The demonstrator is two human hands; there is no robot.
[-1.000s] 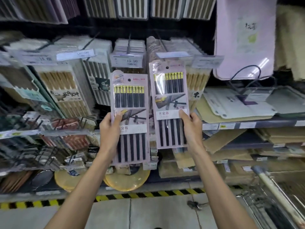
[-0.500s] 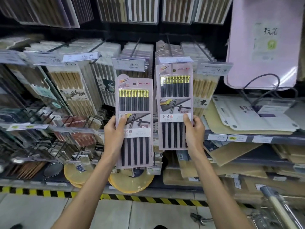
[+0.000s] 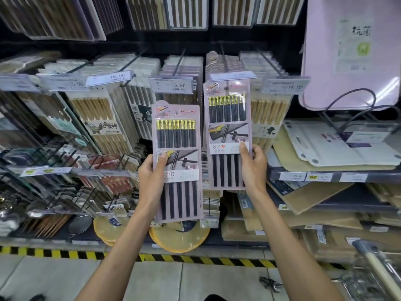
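Note:
I hold two pink packs of black chopsticks with gold tops before a shop display. My left hand (image 3: 152,177) grips the lower pack (image 3: 178,135) by its left edge, thumb on the front. My right hand (image 3: 252,166) grips the higher pack (image 3: 227,127) by its right edge, thumb on the label. The top of that right pack reaches the metal peg hook (image 3: 223,59) under a price tag (image 3: 233,76); I cannot tell if its hole is on the hook.
Hanging chopstick packs fill the pegs left (image 3: 102,118) and right (image 3: 269,111). Cutting boards (image 3: 338,146) lie on shelves at right, a pink board (image 3: 351,53) hangs above. Round yellow boards (image 3: 180,240) sit low. A trolley handle (image 3: 377,266) is at bottom right.
Both packs have risen toward the display, the right one up to the peg hook. The view has moved closer to the shelves.

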